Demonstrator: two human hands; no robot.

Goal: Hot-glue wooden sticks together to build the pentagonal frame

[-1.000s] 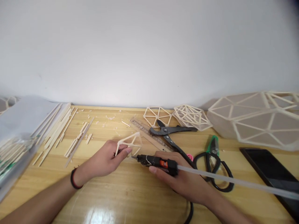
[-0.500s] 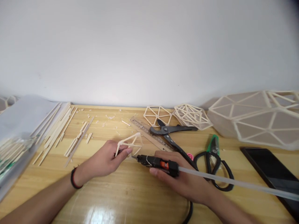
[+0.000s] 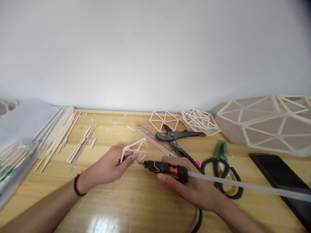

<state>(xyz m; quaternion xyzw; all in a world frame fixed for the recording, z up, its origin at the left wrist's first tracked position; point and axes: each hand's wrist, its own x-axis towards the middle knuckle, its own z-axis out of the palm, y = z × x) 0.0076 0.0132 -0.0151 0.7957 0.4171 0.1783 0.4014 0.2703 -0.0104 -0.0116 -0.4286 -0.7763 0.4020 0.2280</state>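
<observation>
Between thumb and fingers, my left hand [image 3: 114,164] pinches a small frame of glued wooden sticks [image 3: 137,150], tilted up above the table. My right hand [image 3: 187,184] is wrapped around a black hot glue gun [image 3: 160,167]. Its metal nozzle points left, close to the frame's lower right part; whether it touches cannot be made out. A long translucent glue stick [image 3: 243,184] runs out of the gun's back to the right, and a black cord hangs beneath my right wrist.
Pliers [image 3: 172,134] lie over a clear ruler [image 3: 148,130] behind my right hand. Scissors [image 3: 222,171] and a black phone [image 3: 274,171] are to the right. Stick frames [image 3: 164,120] and a larger covered frame [image 3: 262,126] stand along the wall. Wooden sticks [image 3: 60,129] lie left.
The glue gun in my right hand has shifted slightly right, away from the frame. My left hand and the stick frame stay almost still.
</observation>
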